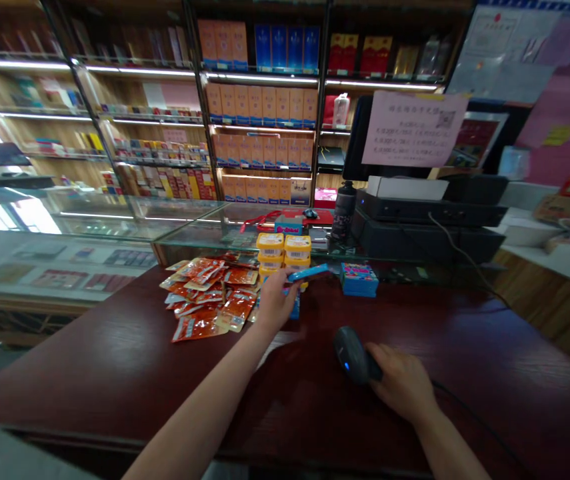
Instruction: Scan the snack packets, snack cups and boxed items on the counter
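Boxes (359,281), flat and blue, stand stacked right of yellow plastic tubs (297,249), left hand (275,303) pinching a slim, yet-unstacked blue pack (311,272), right hand (401,379) clasping a black scanner (351,352).

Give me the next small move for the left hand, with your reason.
Probably bring the blue packet nearer the handheld scanner: the left hand holds that packet by the yellow tubs, while the right hand grips the scanner, apart from it.
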Available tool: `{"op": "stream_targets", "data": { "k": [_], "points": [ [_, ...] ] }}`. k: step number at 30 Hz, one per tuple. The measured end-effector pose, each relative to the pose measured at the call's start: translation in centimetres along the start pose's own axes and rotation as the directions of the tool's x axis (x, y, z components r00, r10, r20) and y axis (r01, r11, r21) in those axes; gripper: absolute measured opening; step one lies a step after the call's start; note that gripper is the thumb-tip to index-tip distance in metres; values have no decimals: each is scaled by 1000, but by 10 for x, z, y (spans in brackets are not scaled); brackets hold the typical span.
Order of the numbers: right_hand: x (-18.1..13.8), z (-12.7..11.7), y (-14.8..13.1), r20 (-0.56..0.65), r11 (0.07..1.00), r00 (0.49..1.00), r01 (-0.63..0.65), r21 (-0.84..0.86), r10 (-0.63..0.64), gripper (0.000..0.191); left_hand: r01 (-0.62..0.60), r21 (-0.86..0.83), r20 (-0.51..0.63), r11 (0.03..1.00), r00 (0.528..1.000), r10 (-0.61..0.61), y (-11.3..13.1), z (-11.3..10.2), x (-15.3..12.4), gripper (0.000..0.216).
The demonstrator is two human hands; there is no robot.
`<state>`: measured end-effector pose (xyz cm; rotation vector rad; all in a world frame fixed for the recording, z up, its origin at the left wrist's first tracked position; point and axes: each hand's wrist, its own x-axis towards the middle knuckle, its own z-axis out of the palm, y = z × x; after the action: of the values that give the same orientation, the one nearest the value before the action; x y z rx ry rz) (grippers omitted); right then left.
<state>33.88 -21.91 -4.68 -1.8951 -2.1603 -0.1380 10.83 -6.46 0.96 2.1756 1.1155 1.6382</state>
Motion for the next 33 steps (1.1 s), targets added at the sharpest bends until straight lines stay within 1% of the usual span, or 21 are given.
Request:
{"op": "stream_targets", "data": {
  "k": [1,3,5,8,10,11,13,16,18,19,20,21,22,23,24,25,26,27,30,33],
  "points": [
    [1,-1,0,9,1000,1000,-10,16,10,36,-67,72,58,995,996,63,4,7,7,14],
    [3,-3,1,17,999,999,-27,43,27,36,-210,188,188,959,967,174,11,22,20,16],
    [4,-4,1,12,997,999,-38,64,38,35,-343,262,304,902,917,260,17,41,33,19],
    [6,-6,2,0,993,999,-49,104,50,31,-515,317,455,796,819,349,24,72,47,22],
    [7,-6,3,-3,990,998,-62,130,63,29,-594,307,529,744,756,386,27,94,53,22],
    [8,-5,4,-2,988,998,-69,137,70,29,-615,288,555,734,732,396,28,105,55,22],
    [9,-4,5,-4,987,997,-81,140,82,28,-618,254,584,744,711,391,28,126,57,20],
    [11,-3,6,-9,986,995,-96,134,98,28,-576,242,618,780,712,334,22,149,58,16],
    [11,-3,6,-16,986,994,-102,130,105,27,-541,212,635,814,709,306,16,156,57,14],
    [11,-4,6,-16,986,994,-105,128,108,26,-511,200,623,836,725,294,12,157,56,18],
    [11,-5,5,-14,986,994,-109,126,112,25,-465,200,589,863,760,273,8,156,55,25],
    [11,-6,5,-9,986,993,-113,125,115,24,-396,216,533,893,814,232,5,155,54,31],
    [11,-6,5,-1,985,993,-117,125,118,25,-304,239,461,922,871,167,1,153,52,35],
    [11,-7,5,8,985,993,-121,125,121,25,-200,254,392,946,916,89,-2,152,51,36],
    [12,-7,5,14,984,992,-122,126,122,25,-102,251,339,963,941,12,-5,151,49,34],
    [12,-7,5,17,984,992,-123,128,122,26,-26,232,310,972,949,-48,-7,151,48,29],
    [12,-7,5,18,984,992,-124,130,123,25,21,204,302,979,950,-84,-9,152,48,23],
    [13,-7,5,18,983,992,-125,132,124,25,42,175,306,984,947,-95,-10,154,47,18],
    [13,-6,6,15,981,992,-124,146,123,25,53,134,313,990,945,-93,-9,163,47,10],
    [13,-6,6,12,982,992,-125,143,124,24,56,156,320,986,942,-104,-6,171,48,8]
  ]
}}
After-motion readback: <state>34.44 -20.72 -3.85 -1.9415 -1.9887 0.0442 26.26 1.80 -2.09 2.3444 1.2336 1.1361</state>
